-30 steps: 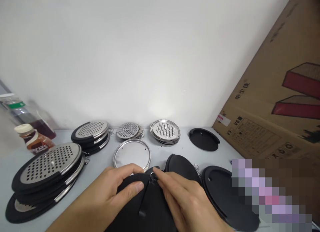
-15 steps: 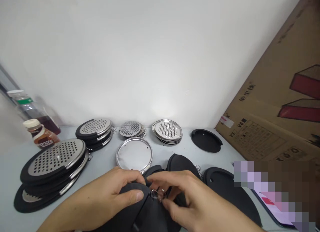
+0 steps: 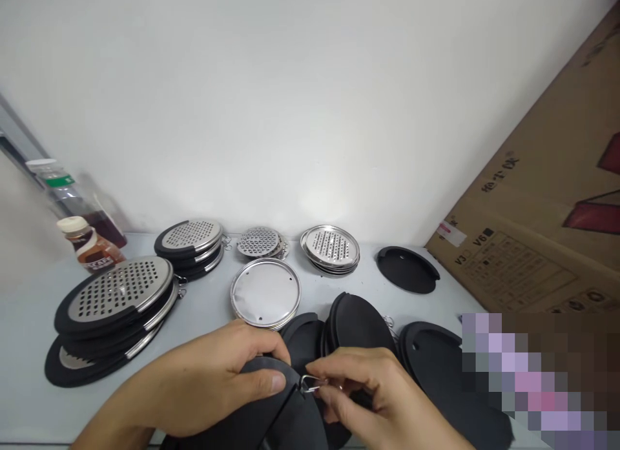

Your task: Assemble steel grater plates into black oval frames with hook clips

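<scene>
In the head view, my left hand (image 3: 217, 379) grips a round black disc (image 3: 252, 414) near the bottom, its thumb lying flat on the upper face. A seam or slit runs across the disc. At its right edge sits a small metal wire clip (image 3: 308, 384), which my right hand (image 3: 371, 395) pinches between thumb and fingers. Part of the clip is hidden by those fingertips. Just behind my hands stands a stack of plain steel discs (image 3: 265, 294), beside more black discs (image 3: 362, 324).
Perforated steel discs in black rims are stacked at left (image 3: 121, 292) and behind (image 3: 194, 237). Loose grater plates (image 3: 332, 248) lie near the wall. Black holders (image 3: 407, 270) are at right, beside a cardboard box (image 3: 523, 243). Two bottles (image 3: 94, 246) stand far left.
My right fingers have closed in a firmer pinch on the wire clip, which now points out sideways from the disc's edge. My left hand keeps its grip. The view has shifted slightly.
</scene>
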Tool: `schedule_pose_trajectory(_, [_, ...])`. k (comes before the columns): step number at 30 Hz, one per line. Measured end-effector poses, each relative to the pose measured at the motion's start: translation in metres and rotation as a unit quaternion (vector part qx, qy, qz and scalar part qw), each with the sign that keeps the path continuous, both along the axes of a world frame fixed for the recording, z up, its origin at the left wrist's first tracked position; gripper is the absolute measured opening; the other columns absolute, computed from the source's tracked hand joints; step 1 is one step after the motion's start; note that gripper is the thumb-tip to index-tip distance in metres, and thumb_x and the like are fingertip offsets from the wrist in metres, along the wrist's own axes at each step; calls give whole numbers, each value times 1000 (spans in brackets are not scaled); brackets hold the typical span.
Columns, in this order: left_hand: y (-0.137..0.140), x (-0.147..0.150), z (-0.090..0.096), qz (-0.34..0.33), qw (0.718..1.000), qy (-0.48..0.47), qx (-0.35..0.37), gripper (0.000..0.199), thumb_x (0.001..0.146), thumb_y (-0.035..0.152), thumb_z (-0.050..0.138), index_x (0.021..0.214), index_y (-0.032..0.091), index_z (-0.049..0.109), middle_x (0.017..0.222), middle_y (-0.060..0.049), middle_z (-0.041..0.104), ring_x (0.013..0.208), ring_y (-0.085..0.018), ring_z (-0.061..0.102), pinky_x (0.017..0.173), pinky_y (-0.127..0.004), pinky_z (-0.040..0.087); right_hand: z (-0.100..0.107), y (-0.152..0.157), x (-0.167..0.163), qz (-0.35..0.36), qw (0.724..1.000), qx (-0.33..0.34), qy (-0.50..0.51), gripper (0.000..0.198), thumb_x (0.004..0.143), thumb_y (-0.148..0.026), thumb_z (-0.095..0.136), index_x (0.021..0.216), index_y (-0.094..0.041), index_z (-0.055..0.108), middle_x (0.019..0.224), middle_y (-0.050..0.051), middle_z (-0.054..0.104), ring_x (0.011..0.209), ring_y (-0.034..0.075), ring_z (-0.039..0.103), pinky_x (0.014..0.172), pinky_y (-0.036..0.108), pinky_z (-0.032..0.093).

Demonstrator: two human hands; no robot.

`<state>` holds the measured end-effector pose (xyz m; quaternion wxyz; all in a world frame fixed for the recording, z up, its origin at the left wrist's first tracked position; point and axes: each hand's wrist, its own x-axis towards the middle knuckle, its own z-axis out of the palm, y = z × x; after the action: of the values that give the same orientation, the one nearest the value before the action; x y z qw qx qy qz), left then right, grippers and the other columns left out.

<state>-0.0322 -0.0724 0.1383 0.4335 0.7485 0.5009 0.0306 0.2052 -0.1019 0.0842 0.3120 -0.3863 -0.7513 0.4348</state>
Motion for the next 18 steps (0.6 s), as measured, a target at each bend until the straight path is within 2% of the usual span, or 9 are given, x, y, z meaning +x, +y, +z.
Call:
schedule_pose_trajectory(4, [-5, 4, -4, -8, 1000, -5, 8, 20, 91, 37, 55, 105, 34, 69, 102, 5, 68, 102, -19, 60, 89, -25, 41, -5, -7, 2, -28, 976, 204, -74, 26, 94, -17, 52, 110, -19, 72, 80, 7, 71, 66, 16, 68, 60, 23, 56])
schedule_pose_trajectory(7, [-8, 8, -7, -3, 1000, -5, 10, 21, 92, 38, 54, 108, 34, 67, 103, 6, 67, 101, -18, 60, 88, -25, 41, -25, -19, 3, -93, 943, 304, -93, 29, 91, -12, 55, 117, -15, 69, 82, 10, 73, 66, 18, 71, 57, 24, 60])
schedule_pose_trajectory(11, [-7, 12, -8, -23, 999, -20, 9, 19, 94, 39, 52, 107, 34, 65, 104, 8, 68, 101, -16, 60, 88, -23, 42, -50, -34, 3, -194, 886, 398, -137, 58, 83, -7, 67, 139, -17, 53, 99, 12, 77, 73, 23, 75, 62, 29, 65])
schedule_pose_trajectory(13, [-6, 13, -8, -28, 999, -31, 6, 17, 95, 38, 52, 104, 33, 65, 105, 9, 68, 102, -15, 59, 89, -22, 42, -51, -36, 0, -208, 874, 416, -142, 64, 83, -6, 67, 143, -15, 48, 105, 14, 76, 78, 26, 76, 66, 31, 66])
schedule_pose_trajectory(14, [-6, 14, -9, -24, 999, -34, 3, 17, 95, 39, 52, 104, 33, 66, 105, 9, 68, 103, -15, 59, 89, -22, 43, -48, -35, -2, -204, 878, 413, -132, 60, 84, -6, 65, 142, -13, 49, 105, 15, 75, 80, 26, 75, 68, 32, 66])
schedule_pose_trajectory(16, [-7, 14, -12, -9, 999, -42, -13, 20, 95, 40, 51, 106, 32, 65, 106, 8, 68, 104, -16, 60, 90, -22, 44, -37, -32, -8, -180, 906, 373, -91, 45, 87, -6, 59, 133, -9, 57, 99, 17, 76, 80, 26, 75, 67, 31, 64])
schedule_pose_trajectory(18, [-12, 13, -17, 9, 998, -50, -35, 25, 95, 42, 50, 111, 32, 65, 106, 5, 69, 104, -17, 60, 90, -24, 46, -25, -29, -13, -154, 947, 280, -33, 32, 92, -9, 52, 121, -10, 65, 88, 14, 76, 73, 22, 74, 63, 28, 62])
